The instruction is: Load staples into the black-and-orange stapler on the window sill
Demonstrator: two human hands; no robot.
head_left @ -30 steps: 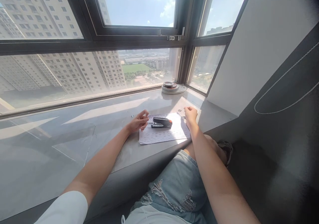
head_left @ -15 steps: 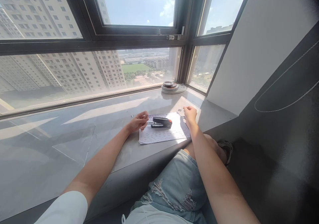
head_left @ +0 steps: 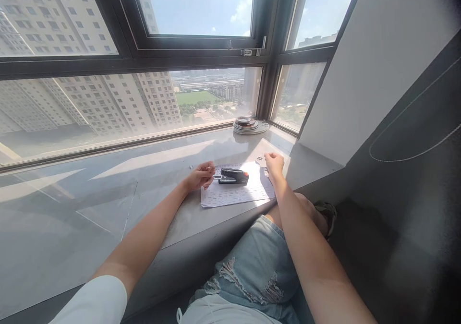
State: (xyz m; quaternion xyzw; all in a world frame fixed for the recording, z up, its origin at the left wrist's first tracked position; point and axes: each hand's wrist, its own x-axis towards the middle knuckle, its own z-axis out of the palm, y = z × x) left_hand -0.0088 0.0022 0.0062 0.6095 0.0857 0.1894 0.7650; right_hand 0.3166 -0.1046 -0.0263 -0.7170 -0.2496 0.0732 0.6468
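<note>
A black stapler [head_left: 233,175] with an orange end lies on a printed sheet of paper [head_left: 236,192] near the front edge of a grey window ledge [head_left: 108,194]. My left hand [head_left: 200,175] rests at the paper's left edge, fingers curled in a pinch right by the stapler's metal tip; what they hold is too small to make out. My right hand [head_left: 274,164] is at the paper's far right corner, fingers curled closed, close to some small metal bits [head_left: 260,159] lying on the ledge.
A stack of round discs [head_left: 248,125] sits in the ledge's far corner by the window frame. A white wall [head_left: 363,74] and a dark panel close off the right side. My knees in torn denim shorts [head_left: 257,271] are below the ledge.
</note>
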